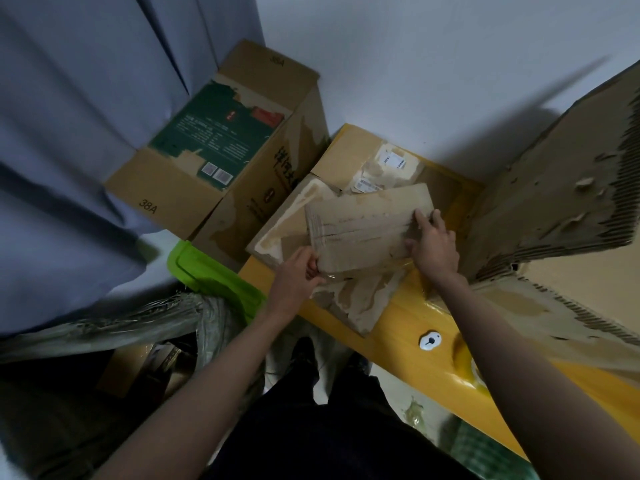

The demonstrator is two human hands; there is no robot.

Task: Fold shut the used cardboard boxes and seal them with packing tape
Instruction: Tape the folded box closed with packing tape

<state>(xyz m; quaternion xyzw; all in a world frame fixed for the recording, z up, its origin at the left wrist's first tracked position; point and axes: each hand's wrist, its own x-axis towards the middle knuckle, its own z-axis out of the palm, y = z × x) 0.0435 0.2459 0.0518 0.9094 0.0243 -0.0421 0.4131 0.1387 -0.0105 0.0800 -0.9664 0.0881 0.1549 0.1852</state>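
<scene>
At centre frame, on the yellow table (pixel 408 327), we log one worn cardboard box (pixel 349 188) — its top flap (pixel 363 233) being folded down. Our left hand (pixel 298 271) pinches the flap's lower-left corner, fingers curled round the edge; our right hand (pixel 433 247) presses flat, fingers straight, on its right end. Step in hand: closing flaps, no tape laid yet. Next, we judge, the flap wants holding level while the tape roll (pixel 472 367) — lower right, well apart — is fetched. Second box (pixel 221 150), upper left, open.
</scene>
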